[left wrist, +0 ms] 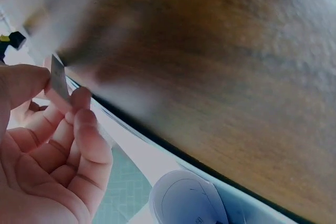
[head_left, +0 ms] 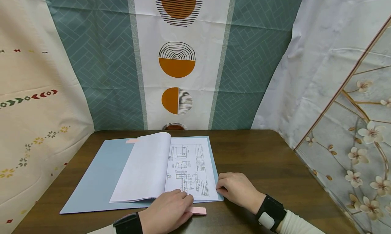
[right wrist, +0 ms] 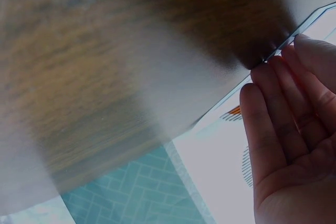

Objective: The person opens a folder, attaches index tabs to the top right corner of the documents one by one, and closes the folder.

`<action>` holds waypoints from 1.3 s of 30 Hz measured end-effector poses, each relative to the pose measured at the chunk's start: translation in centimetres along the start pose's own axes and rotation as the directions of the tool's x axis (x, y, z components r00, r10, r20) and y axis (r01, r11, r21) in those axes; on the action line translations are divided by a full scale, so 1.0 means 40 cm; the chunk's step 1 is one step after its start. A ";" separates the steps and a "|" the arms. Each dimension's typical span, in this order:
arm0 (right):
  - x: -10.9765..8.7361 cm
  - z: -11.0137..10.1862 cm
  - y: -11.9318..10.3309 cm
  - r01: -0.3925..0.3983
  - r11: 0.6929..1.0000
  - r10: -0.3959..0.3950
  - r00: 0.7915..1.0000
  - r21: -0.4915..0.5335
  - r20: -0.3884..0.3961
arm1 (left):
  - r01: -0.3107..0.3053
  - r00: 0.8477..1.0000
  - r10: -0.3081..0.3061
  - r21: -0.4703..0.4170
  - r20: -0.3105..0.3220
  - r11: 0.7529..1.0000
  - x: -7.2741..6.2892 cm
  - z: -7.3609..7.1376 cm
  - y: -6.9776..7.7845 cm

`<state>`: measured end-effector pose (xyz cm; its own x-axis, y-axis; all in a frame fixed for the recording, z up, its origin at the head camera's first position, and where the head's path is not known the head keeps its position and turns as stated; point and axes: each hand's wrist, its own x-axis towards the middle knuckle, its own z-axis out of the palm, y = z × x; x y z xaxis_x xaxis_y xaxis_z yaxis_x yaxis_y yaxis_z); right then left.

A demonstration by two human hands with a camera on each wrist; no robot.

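Observation:
My left hand (head_left: 169, 210) pinches a small pink pad of sticky notes (head_left: 198, 211) between thumb and fingers, just in front of the folder's near edge. The left wrist view shows that pad (left wrist: 59, 82) edge-on. A light blue folder (head_left: 91, 179) lies spread on the table, with a stack of sheets on its right part. One white page (head_left: 140, 173) is turned over to the left and curls at the fold. Beneath it shows a printed technical drawing (head_left: 190, 166). My right hand (head_left: 239, 190) rests its fingertips at the lower right edge of sheet and folder, fingers loosely bent.
A pink sticky strip (head_left: 132, 140) sits near the top of the turned page. The brown wooden table (head_left: 250, 152) extends right of the folder. Patterned cloths hang behind and at both sides, among them a flowered cloth (head_left: 360, 152) on the right.

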<state>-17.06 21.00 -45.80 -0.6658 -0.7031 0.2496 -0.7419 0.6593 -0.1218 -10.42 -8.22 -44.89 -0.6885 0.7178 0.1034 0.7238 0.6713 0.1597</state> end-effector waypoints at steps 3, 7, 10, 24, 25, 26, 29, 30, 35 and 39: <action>-0.002 0.001 0.001 0.005 1.000 -0.005 1.000 -0.001 -0.004 | -0.006 1.000 0.006 -0.004 -0.016 1.000 0.001 -0.002 0.002; -0.002 0.003 0.001 0.005 1.000 -0.005 1.000 -0.009 -0.007 | -0.011 0.999 0.011 -0.011 -0.047 1.000 0.001 -0.006 0.007; -0.001 0.003 0.000 0.001 1.000 -0.001 1.000 -0.011 -0.003 | -0.008 0.999 0.008 -0.004 -0.051 1.000 0.002 -0.010 0.009; 0.001 0.002 0.001 -0.010 1.000 0.010 1.000 -0.003 0.025 | 0.044 0.999 -0.044 0.008 0.004 0.999 0.016 -0.043 0.013; 0.001 0.001 0.001 -0.010 1.000 0.010 1.000 -0.003 0.029 | 0.056 0.998 -0.056 0.005 0.007 0.998 0.018 -0.046 0.014; 0.002 0.000 0.001 -0.009 1.000 0.009 0.999 -0.003 0.034 | 0.067 0.998 -0.067 0.004 0.008 0.998 0.019 -0.049 0.014; 0.003 -0.003 0.001 0.001 1.000 0.000 0.999 -0.005 0.043 | 0.082 0.997 -0.082 -0.001 -0.008 0.997 0.021 -0.054 0.012; 0.004 -0.005 0.000 0.005 1.000 -0.005 0.999 -0.007 0.045 | 0.080 0.997 -0.080 0.002 -0.023 0.997 0.022 -0.055 0.010; 0.008 -0.010 0.000 -0.009 1.000 0.010 0.998 -0.014 0.069 | 0.073 0.991 -0.072 0.000 -0.109 0.997 0.023 -0.062 -0.008; 0.011 -0.015 -0.001 -0.010 1.000 0.012 0.998 -0.028 0.058 | 0.078 0.985 -0.080 -0.017 -0.151 0.997 0.026 -0.069 -0.024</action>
<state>-17.27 20.81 -45.11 -0.6778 -0.7096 0.1923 -0.7327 0.6736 -0.0971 -11.97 -8.61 -42.23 -0.7430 0.6257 0.2375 0.6669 0.7222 0.1837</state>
